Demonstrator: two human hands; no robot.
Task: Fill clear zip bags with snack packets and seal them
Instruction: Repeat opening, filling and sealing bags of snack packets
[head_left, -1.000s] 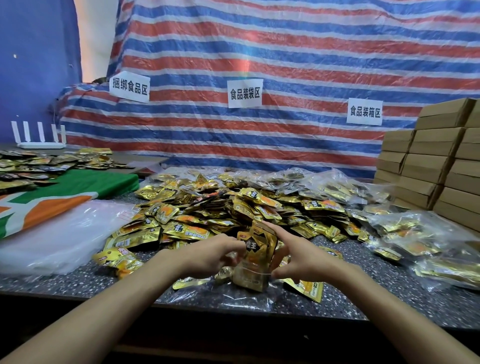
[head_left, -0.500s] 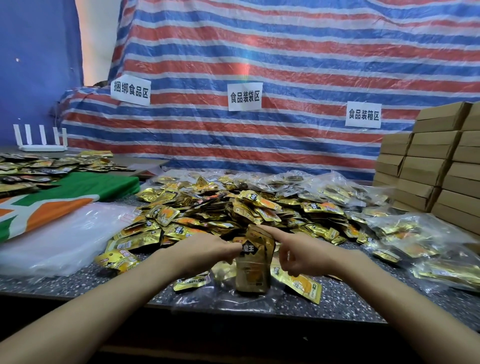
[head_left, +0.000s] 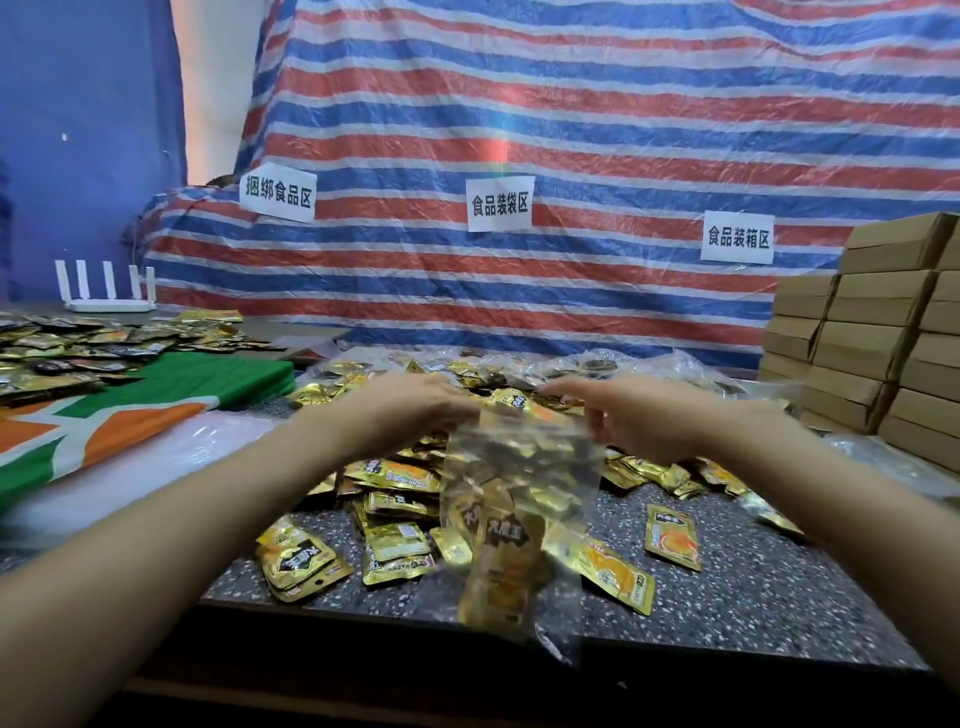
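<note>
Clear plastic, blurred, forms the zip bag (head_left: 514, 519) that is held up by its top edge above the near part of the speckled counter (head_left: 727, 582). The left hand (head_left: 415, 405) is pinched on the bag's top left corner, and the right hand (head_left: 639, 415) is closed on the top right corner, its fingers curled over the rim. Gold snack packets (head_left: 498, 566) are seen gathered in the lower half of the bag, which hangs clear of the counter. Behind the bag, a heap of loose gold packets (head_left: 395, 473) is spread over the counter, and single packets (head_left: 672, 538) lie on it just right of the bag. Beyond the heap, filled clear bags (head_left: 597, 364) are piled. To the right of the heap, brown cardboard boxes (head_left: 872, 338) are stacked. To the left of the heap, a green, orange and white sheet (head_left: 156, 405) is laid, with more packets (head_left: 62, 353) behind it. A striped tarpaulin (head_left: 571, 130) bearing three white paper labels (head_left: 500, 203) hangs behind the counter.
</note>
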